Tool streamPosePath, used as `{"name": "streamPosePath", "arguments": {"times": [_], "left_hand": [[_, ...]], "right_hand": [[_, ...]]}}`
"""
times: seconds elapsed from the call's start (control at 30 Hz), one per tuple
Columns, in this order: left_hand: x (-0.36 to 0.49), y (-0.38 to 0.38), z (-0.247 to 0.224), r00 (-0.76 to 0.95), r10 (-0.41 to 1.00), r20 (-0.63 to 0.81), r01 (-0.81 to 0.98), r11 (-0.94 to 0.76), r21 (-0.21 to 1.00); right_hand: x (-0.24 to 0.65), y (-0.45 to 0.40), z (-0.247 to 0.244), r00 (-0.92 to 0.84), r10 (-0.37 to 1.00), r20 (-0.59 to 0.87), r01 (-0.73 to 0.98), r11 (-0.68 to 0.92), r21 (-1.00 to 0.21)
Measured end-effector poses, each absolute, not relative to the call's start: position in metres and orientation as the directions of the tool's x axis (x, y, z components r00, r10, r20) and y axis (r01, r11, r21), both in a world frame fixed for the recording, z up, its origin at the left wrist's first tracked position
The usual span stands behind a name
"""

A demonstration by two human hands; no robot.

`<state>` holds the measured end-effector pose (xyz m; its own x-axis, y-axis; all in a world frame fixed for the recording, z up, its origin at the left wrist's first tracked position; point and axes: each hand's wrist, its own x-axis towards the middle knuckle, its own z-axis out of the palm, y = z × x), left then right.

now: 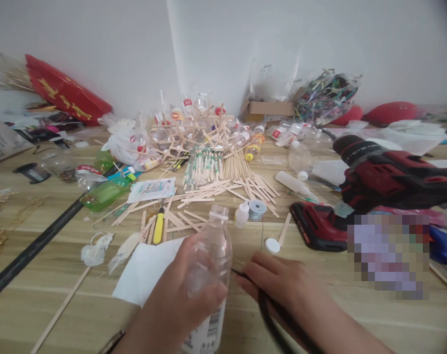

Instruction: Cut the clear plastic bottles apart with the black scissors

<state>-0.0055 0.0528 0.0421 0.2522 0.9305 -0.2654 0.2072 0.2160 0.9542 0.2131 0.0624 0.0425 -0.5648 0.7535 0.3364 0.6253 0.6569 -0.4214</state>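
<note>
My left hand (188,290) is wrapped around a clear plastic bottle (221,246), whose cap is off. The bottle stands nearly upright, with a printed label low on its side. Close to its right side, my right hand (271,275) is closed on scissors (265,314) with black curved handles. Their dark, thin tip points at the bottle wall; whether it touches cannot be made out. Beyond the right hand lies a white cap (272,245). A white sheet of paper (146,268) is partly hidden behind the left hand.
A red and black cordless drill (385,172) stands at the right. Loose craft sticks (194,199), a yellow-handled screwdriver (158,226), a wire spool (257,210) and a small dropper bottle (241,215) lie ahead. Several plastic bottles pile up by the wall; a black rod (35,246) crosses the left.
</note>
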Motion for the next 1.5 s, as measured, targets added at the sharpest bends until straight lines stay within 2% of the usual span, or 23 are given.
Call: {"name": "streamPosePath", "arguments": {"times": [0.03, 0.07, 0.1, 0.27, 0.37, 0.5, 0.57, 0.6, 0.63, 0.7, 0.73, 0.77, 0.8, 0.83, 0.87, 0.9, 0.97, 1.03, 1.1, 1.17, 1.27, 1.4, 1.5], "left_hand": [[-0.005, 0.055, 0.043, 0.238, 0.925, -0.298, 0.201, 0.253, 0.946], [-0.004, 0.058, 0.045, 0.232, 0.917, -0.325, 0.201, 0.282, 0.938], [-0.003, 0.061, 0.048, 0.232, 0.911, -0.341, 0.207, 0.296, 0.933], [0.003, 0.064, 0.062, 0.25, 0.928, -0.276, 0.261, 0.21, 0.942], [0.002, 0.063, 0.059, 0.232, 0.931, -0.28, 0.199, 0.237, 0.951], [-0.002, 0.063, 0.047, 0.228, 0.923, -0.311, 0.244, 0.255, 0.936], [-0.003, 0.063, 0.043, 0.238, 0.923, -0.303, 0.235, 0.248, 0.94], [-0.003, 0.062, 0.043, 0.234, 0.929, -0.287, 0.217, 0.237, 0.947], [-0.002, 0.061, 0.044, 0.223, 0.938, -0.265, 0.195, 0.223, 0.955], [0.0, 0.059, 0.046, 0.202, 0.957, -0.208, 0.155, 0.179, 0.972], [0.0, 0.058, 0.048, 0.191, 0.964, -0.185, 0.139, 0.16, 0.977], [0.0, 0.057, 0.049, 0.19, 0.967, -0.17, 0.128, 0.147, 0.981], [0.0, 0.057, 0.049, 0.205, 0.966, -0.161, 0.118, 0.139, 0.983], [-0.001, 0.058, 0.05, 0.223, 0.962, -0.159, 0.106, 0.138, 0.985], [-0.002, 0.058, 0.05, 0.237, 0.957, -0.166, 0.093, 0.148, 0.985], [-0.002, 0.059, 0.049, 0.246, 0.953, -0.179, 0.076, 0.165, 0.983], [-0.003, 0.061, 0.048, 0.241, 0.945, -0.222, 0.038, 0.219, 0.975], [-0.003, 0.063, 0.048, 0.232, 0.937, -0.261, -0.005, 0.27, 0.963], [-0.002, 0.065, 0.048, 0.258, 0.927, -0.273, -0.034, 0.291, 0.956], [0.0, 0.065, 0.048, 0.274, 0.921, -0.277, -0.077, 0.308, 0.948], [0.002, 0.064, 0.047, 0.293, 0.911, -0.291, -0.195, 0.355, 0.914], [-0.001, 0.064, 0.043, 0.385, 0.832, -0.398, -0.315, 0.525, 0.791], [-0.005, 0.067, 0.038, 0.416, 0.8, -0.433, -0.356, 0.581, 0.732]], "right_hand": [[0.215, 0.064, 0.044, -0.604, 0.676, 0.423, 0.643, 0.726, -0.242], [0.217, 0.066, 0.046, -0.635, 0.623, 0.457, 0.648, 0.752, -0.125], [0.219, 0.068, 0.048, -0.652, 0.605, 0.458, 0.652, 0.755, -0.068], [0.224, 0.071, 0.054, -0.663, 0.61, 0.434, 0.656, 0.753, -0.058], [0.224, 0.07, 0.054, -0.66, 0.594, 0.46, 0.654, 0.756, -0.039], [0.223, 0.071, 0.048, -0.672, 0.58, 0.462, 0.649, 0.76, -0.01], [0.222, 0.071, 0.045, -0.635, 0.626, 0.453, 0.648, 0.751, -0.129], [0.22, 0.07, 0.044, -0.593, 0.696, 0.404, 0.646, 0.711, -0.276], [0.219, 0.07, 0.043, -0.542, 0.786, 0.298, 0.629, 0.614, -0.476], [0.214, 0.068, 0.045, -0.492, 0.866, -0.085, 0.51, 0.208, -0.835], [0.213, 0.068, 0.046, -0.513, 0.814, -0.273, 0.438, -0.025, -0.898], [0.211, 0.067, 0.048, -0.537, 0.748, -0.391, 0.388, -0.193, -0.901], [0.21, 0.067, 0.049, -0.548, 0.72, -0.426, 0.368, -0.249, -0.896], [0.21, 0.066, 0.049, -0.543, 0.748, -0.382, 0.38, -0.186, -0.906], [0.211, 0.066, 0.049, -0.524, 0.808, -0.268, 0.425, -0.024, -0.905], [0.212, 0.066, 0.048, -0.506, 0.858, -0.089, 0.488, 0.2, -0.85], [0.216, 0.067, 0.046, -0.536, 0.795, 0.285, 0.602, 0.596, -0.532], [0.218, 0.067, 0.047, -0.608, 0.641, 0.469, 0.64, 0.745, -0.189], [0.219, 0.067, 0.048, -0.643, 0.567, 0.515, 0.663, 0.749, 0.003], [0.219, 0.068, 0.051, -0.65, 0.545, 0.53, 0.685, 0.722, 0.097], [0.219, 0.068, 0.055, -0.652, 0.518, 0.553, 0.697, 0.697, 0.168], [0.225, 0.069, 0.061, -0.638, 0.484, 0.599, 0.699, 0.69, 0.187], [0.231, 0.073, 0.064, -0.6, 0.528, 0.601, 0.737, 0.657, 0.159]]}}
